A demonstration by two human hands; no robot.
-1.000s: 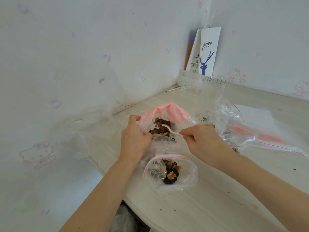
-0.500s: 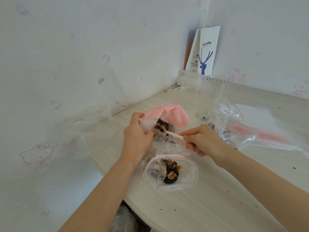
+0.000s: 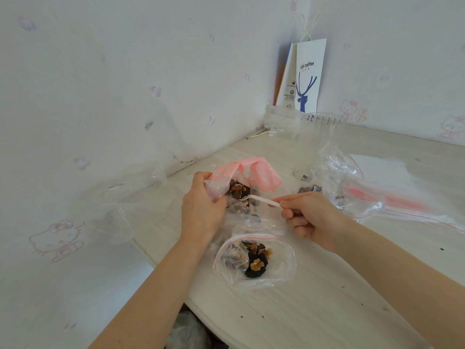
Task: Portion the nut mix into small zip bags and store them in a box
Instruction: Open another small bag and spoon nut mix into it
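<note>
L hand point(image 3: 201, 210) gripping pink-top bag point(image 3: 249, 175) of nut mix point(image 3: 239, 191), R hand point(image 3: 309, 217) pinching spoon point(image 3: 259, 199) inside it, zip bag point(image 3: 256, 263) w/ nuts lying open on table point(image 3: 327, 311)

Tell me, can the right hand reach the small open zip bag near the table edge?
Probably yes: the right hand, pinching a white plastic spoon, is close beside that small clear zip bag; nothing lies between.
</note>
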